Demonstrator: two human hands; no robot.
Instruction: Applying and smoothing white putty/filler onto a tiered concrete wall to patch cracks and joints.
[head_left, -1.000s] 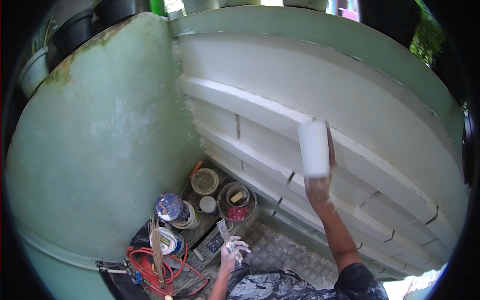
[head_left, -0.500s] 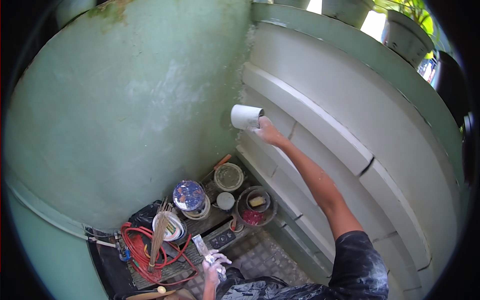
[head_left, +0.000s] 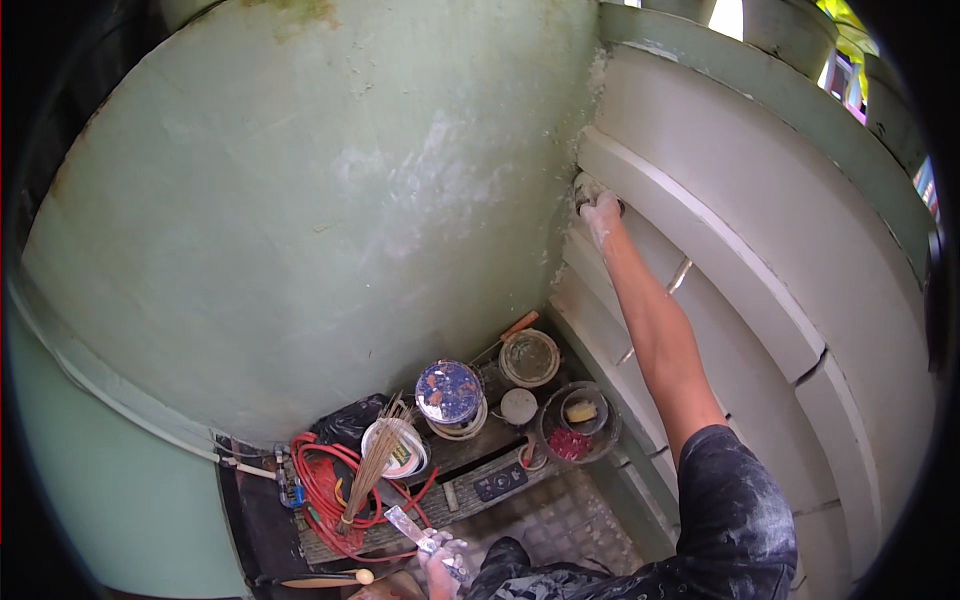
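My right arm reaches up to the corner where the green wall (head_left: 330, 200) meets the white panelled wall (head_left: 740, 145). There my right hand (head_left: 602, 214), smeared white, is closed around a mug-like white cylinder (head_left: 587, 188). Only its dark edge and a pale part show, just under the end of a white ledge (head_left: 690, 215); whether it touches the wall I cannot tell. Low in the view, my left hand (head_left: 445, 558), also coated white, grips a putty knife (head_left: 408, 526) with its blade pointing up and left.
A wooden bench (head_left: 465, 497) holds a blue-lidded bucket (head_left: 449, 392), a grey-topped bucket (head_left: 529, 358), a round basin (head_left: 552, 443) with a red item and smaller bowl, a stick bundle (head_left: 375, 465) and a red hose (head_left: 318, 490). Plant pots (head_left: 790, 35) line the wall top.
My right hand has moved up and closer to the corner, and the cylinder has turned from side-on to mostly hidden. My left hand keeps the putty knife low. The whole view has shifted.
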